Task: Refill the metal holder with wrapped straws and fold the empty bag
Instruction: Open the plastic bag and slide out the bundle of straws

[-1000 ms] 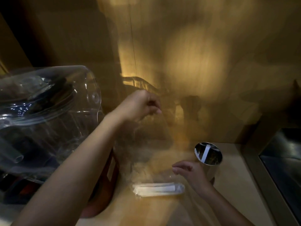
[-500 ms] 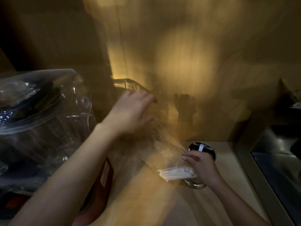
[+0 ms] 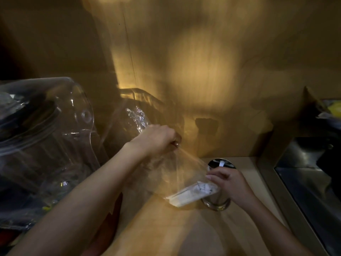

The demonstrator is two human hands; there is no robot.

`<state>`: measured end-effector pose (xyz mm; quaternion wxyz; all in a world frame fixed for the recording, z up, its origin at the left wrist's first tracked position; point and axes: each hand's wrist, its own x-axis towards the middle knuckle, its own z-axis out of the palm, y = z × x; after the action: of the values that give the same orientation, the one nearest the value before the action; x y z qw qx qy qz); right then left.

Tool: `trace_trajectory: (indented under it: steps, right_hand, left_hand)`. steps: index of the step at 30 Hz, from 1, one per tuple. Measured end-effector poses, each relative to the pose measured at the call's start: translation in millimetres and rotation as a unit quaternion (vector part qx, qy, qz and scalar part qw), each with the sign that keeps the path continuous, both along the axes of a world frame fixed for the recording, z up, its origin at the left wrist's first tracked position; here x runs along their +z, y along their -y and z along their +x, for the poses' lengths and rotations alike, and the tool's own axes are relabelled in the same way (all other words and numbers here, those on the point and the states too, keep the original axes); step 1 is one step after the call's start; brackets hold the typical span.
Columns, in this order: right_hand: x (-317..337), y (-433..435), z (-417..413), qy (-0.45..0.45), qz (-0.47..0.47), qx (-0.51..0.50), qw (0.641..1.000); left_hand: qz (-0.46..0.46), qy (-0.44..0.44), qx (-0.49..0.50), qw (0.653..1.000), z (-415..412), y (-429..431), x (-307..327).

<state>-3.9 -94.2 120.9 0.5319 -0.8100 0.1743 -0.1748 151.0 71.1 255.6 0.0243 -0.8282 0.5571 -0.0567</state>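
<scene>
A clear plastic bag [image 3: 173,174] is stretched slanting above the wooden counter. My left hand [image 3: 158,139] pinches its upper end, held high. A bundle of white wrapped straws [image 3: 191,194] lies in the bag's lower end, next to the metal holder [image 3: 217,202]. My right hand [image 3: 228,182] grips the bag's lower end against the holder's rim. The holder stands upright at the counter's back right, with one white straw [image 3: 222,164] showing inside. My right hand hides most of the holder's opening.
A large clear plastic container [image 3: 42,137] fills the left side. Crumpled clear plastic [image 3: 137,117] lies behind my left hand. A wooden wall [image 3: 203,71] rises at the back. A dark metal surface [image 3: 310,182] runs along the right beyond the counter's edge [image 3: 273,191].
My left hand has dropped a little and kept hold of the bag's top. The straw end of the bag has moved right to the holder, with my right hand now gripping it there.
</scene>
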Motion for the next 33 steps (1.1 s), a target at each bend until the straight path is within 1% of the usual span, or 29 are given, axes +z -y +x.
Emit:
trace_trajectory:
  steps: [5, 8, 13, 14, 16, 19, 21, 23, 24, 28, 33]
  right_hand:
    - [-8, 2, -3, 0.013, 0.012, -0.026, 1.0]
    - [-6, 1, -5, 0.019, 0.031, -0.044, 0.998]
    - [1, 2, -10, 0.013, 0.004, -0.061, 0.998]
    - [3, 3, -10, 0.002, -0.013, -0.059, 0.998]
    - [7, 4, -12, -0.012, -0.084, -0.064, 0.994]
    - [13, 5, -16, -0.006, -0.222, -0.093, 0.971]
    - [13, 3, -20, -0.021, -0.3, -0.078, 0.95]
    - [9, 2, -23, -0.062, -0.336, -0.048, 0.938]
    - [6, 3, -25, -0.069, -0.328, -0.038, 0.942]
    - [1, 1, -35, -0.015, -0.209, -0.025, 0.978]
    - [1, -3, -37, -0.009, -0.143, -0.039, 0.989]
  left_hand:
    - [-0.017, 0.007, -0.01, 1.0, 4, 1, 11]
    - [-0.018, -0.013, -0.002, 1.0, 5, 0, 16]
    - [-0.018, -0.033, 0.01, 0.999, 10, -8, 19]
    - [-0.019, -0.035, 0.012, 0.999, 11, -9, 18]
    - [-0.024, -0.046, 0.027, 0.998, 14, -13, 15]
    - [-0.023, -0.065, 0.059, 0.996, 23, -22, 4]
    - [0.007, -0.092, 0.077, 0.993, 25, -28, -12]
    - [0.044, -0.131, 0.089, 0.986, 25, -34, -29]
    - [0.047, -0.147, 0.093, 0.984, 25, -37, -36]
    - [-0.012, -0.188, 0.116, 0.975, 27, -44, -47]
    - [0.005, -0.202, 0.11, 0.973, 21, -44, -53]
